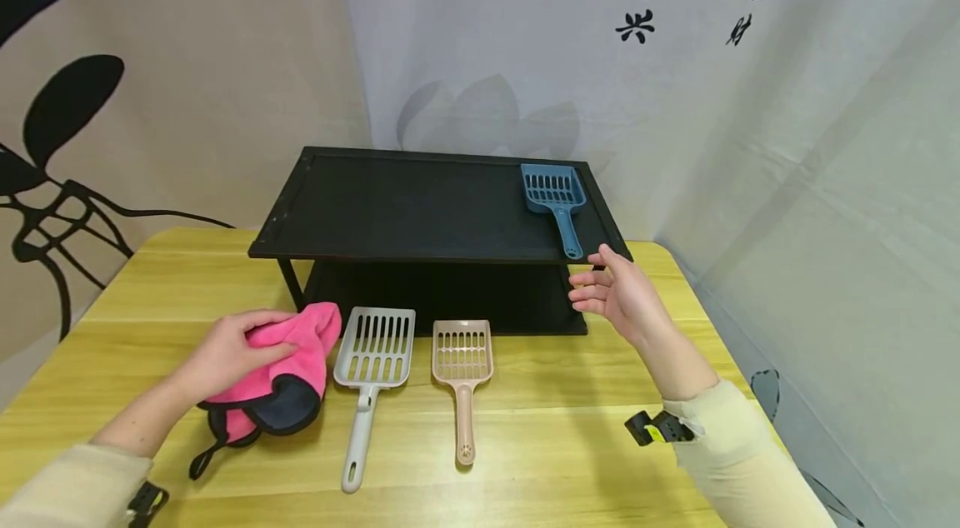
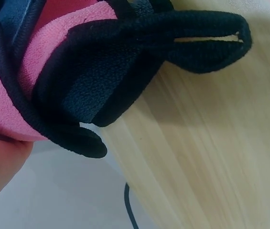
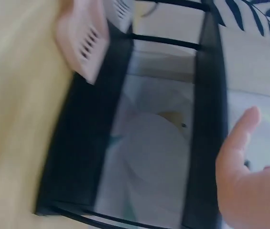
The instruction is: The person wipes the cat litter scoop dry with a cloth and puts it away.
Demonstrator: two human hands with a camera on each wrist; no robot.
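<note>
My left hand (image 1: 228, 355) grips a pink cloth (image 1: 311, 342) with black edging and a black hanging loop, over the left side of the table. In the left wrist view the folded cloth (image 2: 48, 52) fills the upper left, showing a dark grey reverse side. At the shelf's front right corner, my right hand (image 1: 624, 301) is raised with fingers spread and nothing in them. Nearest to it is a blue litter scoop (image 1: 567, 233), lying on the shelf top with its handle pointing toward me. The right wrist view is blurred and shows that hand (image 3: 249, 191) beside the shelf's edge.
A black two-tier shelf (image 1: 405, 207) stands at the back of the wooden table (image 1: 555, 445). In front of it lie a light grey litter scoop (image 1: 360, 436) and a beige litter scoop (image 1: 464, 420), handles toward me. A fabric curtain (image 1: 480, 28) hangs behind.
</note>
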